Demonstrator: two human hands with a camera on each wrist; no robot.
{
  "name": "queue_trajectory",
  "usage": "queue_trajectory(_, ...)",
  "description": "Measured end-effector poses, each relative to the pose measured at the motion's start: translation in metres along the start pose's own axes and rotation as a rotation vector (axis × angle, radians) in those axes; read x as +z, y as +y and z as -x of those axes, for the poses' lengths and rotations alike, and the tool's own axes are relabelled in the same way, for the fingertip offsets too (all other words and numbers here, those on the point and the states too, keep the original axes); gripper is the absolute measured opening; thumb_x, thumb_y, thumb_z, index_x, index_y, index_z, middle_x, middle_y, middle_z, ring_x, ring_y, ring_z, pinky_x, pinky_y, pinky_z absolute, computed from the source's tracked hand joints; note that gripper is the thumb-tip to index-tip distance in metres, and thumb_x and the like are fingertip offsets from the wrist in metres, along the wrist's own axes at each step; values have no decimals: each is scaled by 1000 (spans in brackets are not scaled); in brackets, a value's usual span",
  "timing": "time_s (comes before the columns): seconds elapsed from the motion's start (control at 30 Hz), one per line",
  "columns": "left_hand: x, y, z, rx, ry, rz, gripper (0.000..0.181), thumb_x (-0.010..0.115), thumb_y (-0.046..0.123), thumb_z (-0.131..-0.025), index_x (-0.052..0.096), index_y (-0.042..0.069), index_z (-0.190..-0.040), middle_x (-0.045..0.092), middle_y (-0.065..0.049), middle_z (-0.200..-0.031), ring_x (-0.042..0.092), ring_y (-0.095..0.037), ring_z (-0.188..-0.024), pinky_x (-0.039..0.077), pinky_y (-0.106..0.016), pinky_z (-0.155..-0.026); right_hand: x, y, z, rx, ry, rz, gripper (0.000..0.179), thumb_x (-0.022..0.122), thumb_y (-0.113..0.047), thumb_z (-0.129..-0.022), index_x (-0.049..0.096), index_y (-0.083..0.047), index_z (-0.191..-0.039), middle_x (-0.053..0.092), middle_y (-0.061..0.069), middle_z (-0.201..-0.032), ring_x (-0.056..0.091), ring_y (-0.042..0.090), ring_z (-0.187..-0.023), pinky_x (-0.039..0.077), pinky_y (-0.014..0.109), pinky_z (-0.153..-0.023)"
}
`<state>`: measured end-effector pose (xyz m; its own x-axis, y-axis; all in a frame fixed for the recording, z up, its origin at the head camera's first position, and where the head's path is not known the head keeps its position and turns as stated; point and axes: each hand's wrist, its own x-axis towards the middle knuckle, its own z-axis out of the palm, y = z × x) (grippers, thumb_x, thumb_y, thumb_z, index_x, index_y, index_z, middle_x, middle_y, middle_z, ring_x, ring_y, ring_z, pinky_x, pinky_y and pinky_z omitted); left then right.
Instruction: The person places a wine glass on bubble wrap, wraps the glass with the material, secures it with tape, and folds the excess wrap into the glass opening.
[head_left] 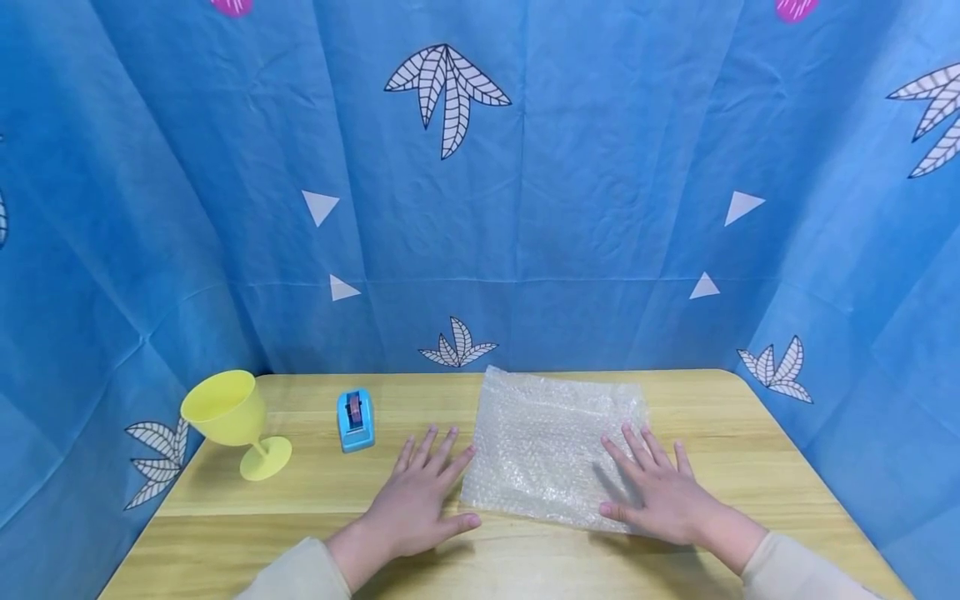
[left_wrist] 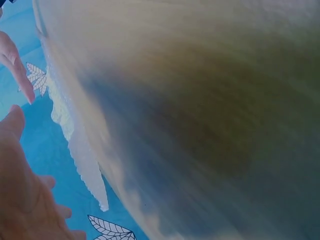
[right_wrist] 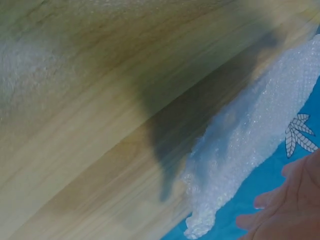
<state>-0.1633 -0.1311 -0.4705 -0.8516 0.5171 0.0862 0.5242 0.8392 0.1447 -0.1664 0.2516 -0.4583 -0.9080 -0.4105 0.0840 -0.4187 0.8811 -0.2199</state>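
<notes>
A sheet of clear bubble wrap (head_left: 536,450) lies flat on the wooden table. My left hand (head_left: 416,504) hovers palm down by its left edge, fingers spread and holding nothing. Over the sheet's lower right corner is my right hand (head_left: 660,492), also spread, its shadow falling on the wrap. In the left wrist view the left hand (left_wrist: 25,185) shows at the lower left, with the wrap (left_wrist: 82,150) beyond it. The right wrist view has the right hand (right_wrist: 290,205) at the lower right, beside the wrap (right_wrist: 250,120).
To the left stands a yellow plastic goblet (head_left: 232,412) on its round foot. A blue tape dispenser (head_left: 356,421) sits between it and the wrap. Blue patterned cloth (head_left: 525,208) hangs behind the table (head_left: 697,408) and along both sides.
</notes>
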Motion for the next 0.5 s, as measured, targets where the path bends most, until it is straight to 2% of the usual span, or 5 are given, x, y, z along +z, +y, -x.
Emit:
queue_trajectory(0.23,3,3,-4,41,-3,2,84,45,72,-93,31,21,-158,13,-10,-165,11,-44,-149,10,-66,-117,8,2,1,-7,16,-19,85,63,-63,-89,36,-17,-156,25,24,-160,19,52,-144,4,81,-106)
queue_trajectory(0.5,4,5,-13,51,-40,27,79,41,73,-94,34,25,-157,18,-7,-166,12,-43,-150,9,-64,-118,16,4,1,-36,8,-40,83,63,-60,-90,36,-15,-155,29,29,-157,22,57,-141,8,82,-104)
